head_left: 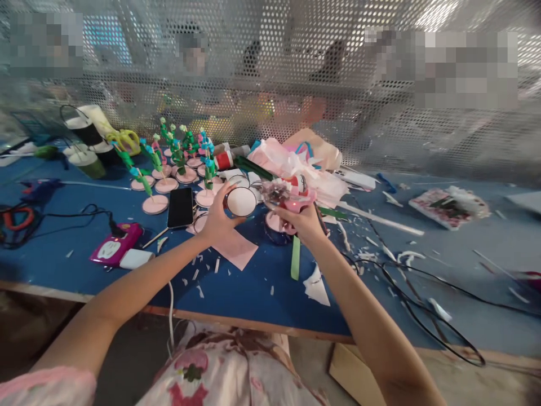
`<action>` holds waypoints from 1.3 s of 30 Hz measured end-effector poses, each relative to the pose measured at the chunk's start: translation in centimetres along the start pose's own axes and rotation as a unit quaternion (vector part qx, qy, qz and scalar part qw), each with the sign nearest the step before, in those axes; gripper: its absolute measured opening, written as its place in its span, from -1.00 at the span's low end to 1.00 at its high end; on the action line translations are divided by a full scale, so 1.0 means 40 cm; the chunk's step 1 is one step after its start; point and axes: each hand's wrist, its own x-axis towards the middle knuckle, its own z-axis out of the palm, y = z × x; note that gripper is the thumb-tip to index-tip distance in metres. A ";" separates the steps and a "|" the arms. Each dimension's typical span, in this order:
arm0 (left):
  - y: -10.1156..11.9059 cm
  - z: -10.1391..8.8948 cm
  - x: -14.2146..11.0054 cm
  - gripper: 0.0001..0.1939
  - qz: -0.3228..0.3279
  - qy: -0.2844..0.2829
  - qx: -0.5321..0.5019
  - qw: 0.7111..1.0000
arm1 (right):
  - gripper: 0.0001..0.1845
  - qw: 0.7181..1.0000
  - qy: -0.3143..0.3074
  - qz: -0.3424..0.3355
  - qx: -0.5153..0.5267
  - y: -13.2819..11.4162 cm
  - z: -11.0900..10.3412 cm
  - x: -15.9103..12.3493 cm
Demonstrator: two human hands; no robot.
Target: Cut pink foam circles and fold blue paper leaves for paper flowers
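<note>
My left hand (216,219) is closed around the edge of a round white disc (241,202) with a dark rim, held face up above the table. My right hand (305,219) grips a pink object (299,198) whose kind I cannot make out; a greyish, crinkled piece (276,190) shows at its left end. Below the hands is a round pale-pink piece with a dark rim (275,221), partly covered. Under my left wrist lies a pink paper sheet (236,248). A green strip (295,259) is beneath my right hand.
Several pink discs with green and blue stems (154,204) stand at the back left. Nearby are a black phone (181,207), a magenta device (116,244) and yellow scissors (127,141). Crumpled pink paper (291,160) lies behind; black cables (406,287) and scraps at right.
</note>
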 end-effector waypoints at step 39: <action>0.004 0.044 -0.052 -0.08 0.013 -0.099 -0.035 0.994 | -0.85 0.974 0.043 -0.054 -0.217 0.056 0.020 -0.051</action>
